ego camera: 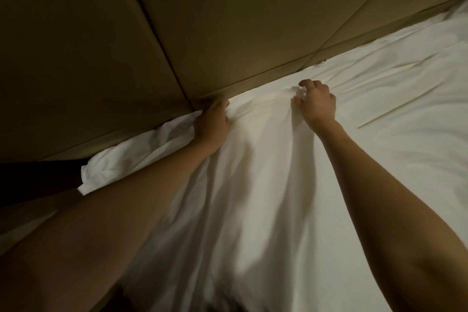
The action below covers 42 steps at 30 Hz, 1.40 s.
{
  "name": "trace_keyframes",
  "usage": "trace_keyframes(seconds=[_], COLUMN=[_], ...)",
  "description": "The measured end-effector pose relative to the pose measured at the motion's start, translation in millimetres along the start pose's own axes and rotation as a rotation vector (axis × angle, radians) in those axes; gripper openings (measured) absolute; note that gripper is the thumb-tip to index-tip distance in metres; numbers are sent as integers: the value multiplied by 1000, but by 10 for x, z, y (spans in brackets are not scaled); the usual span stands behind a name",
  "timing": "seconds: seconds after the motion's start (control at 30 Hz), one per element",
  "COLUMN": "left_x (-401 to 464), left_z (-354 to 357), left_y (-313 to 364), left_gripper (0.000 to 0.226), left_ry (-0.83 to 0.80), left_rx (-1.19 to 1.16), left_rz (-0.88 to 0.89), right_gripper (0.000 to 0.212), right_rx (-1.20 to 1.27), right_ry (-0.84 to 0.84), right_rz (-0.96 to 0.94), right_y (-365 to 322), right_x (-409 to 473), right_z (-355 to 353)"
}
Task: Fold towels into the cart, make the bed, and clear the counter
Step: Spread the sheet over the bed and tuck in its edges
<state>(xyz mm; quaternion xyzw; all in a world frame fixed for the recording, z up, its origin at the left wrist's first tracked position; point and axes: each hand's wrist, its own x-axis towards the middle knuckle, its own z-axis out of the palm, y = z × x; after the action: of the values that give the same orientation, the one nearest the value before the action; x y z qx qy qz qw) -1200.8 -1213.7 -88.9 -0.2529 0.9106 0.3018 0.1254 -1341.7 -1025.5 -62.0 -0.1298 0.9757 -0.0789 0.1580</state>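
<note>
The left hand (212, 119), fingers curled, grips the top edge of the white cotton bed sheet (253, 185) where it meets the padded tan upholstered headboard (101, 45); the right hand (316, 102), nearby on the same edge, pinches a small ridge of the cloth between thumb and bent fingers. Long creases fan from both grips down toward the viewer, and a loose bunch of sheet lies at the left corner of the mattress. The step in hand appears to be bed-making, with the sheet being seated along the head end. The next move likely calls for tucking the edge down behind the mattress and smoothing the creases outward. No cart, counter or other container is in view.
</note>
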Motion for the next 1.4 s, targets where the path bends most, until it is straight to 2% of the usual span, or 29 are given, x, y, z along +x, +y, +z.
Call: trace_keyframes(seconds=[0.07, 0.17, 0.3, 0.5, 0.73, 1.1, 1.23, 1.4], left_x=[-173, -467, -960, -1988, -3270, -5413, -6141, -7284], left_z=[-63, -144, -413, -731, -888, -628, -350, 399], left_y=[91, 272, 656, 972, 1162, 709, 813, 1250], left_gripper=[43, 48, 50, 49, 45, 47, 49, 52], left_ry=[59, 172, -3, -170, -260, -341, -384, -437], left_rx=[1, 14, 149, 103, 108, 171, 257, 369], left_rz=[72, 273, 343, 568, 732, 953, 1020, 1159], right_gripper=[45, 49, 54, 57, 57, 56, 56, 56], right_rx=[-1, -17, -14, 62, 146, 276, 322, 364], right_ry=[38, 54, 45, 81, 118, 196, 216, 281], right_rz=[-28, -32, 15, 123, 277, 490, 573, 681], right_y=[28, 89, 190, 352, 475, 505, 731, 1286], right_x=[-197, -618, -1401, -2839, -4537, -7299, -8231, -9433], right_z=[-88, -273, -567, -837, -862, -465, -386, -274])
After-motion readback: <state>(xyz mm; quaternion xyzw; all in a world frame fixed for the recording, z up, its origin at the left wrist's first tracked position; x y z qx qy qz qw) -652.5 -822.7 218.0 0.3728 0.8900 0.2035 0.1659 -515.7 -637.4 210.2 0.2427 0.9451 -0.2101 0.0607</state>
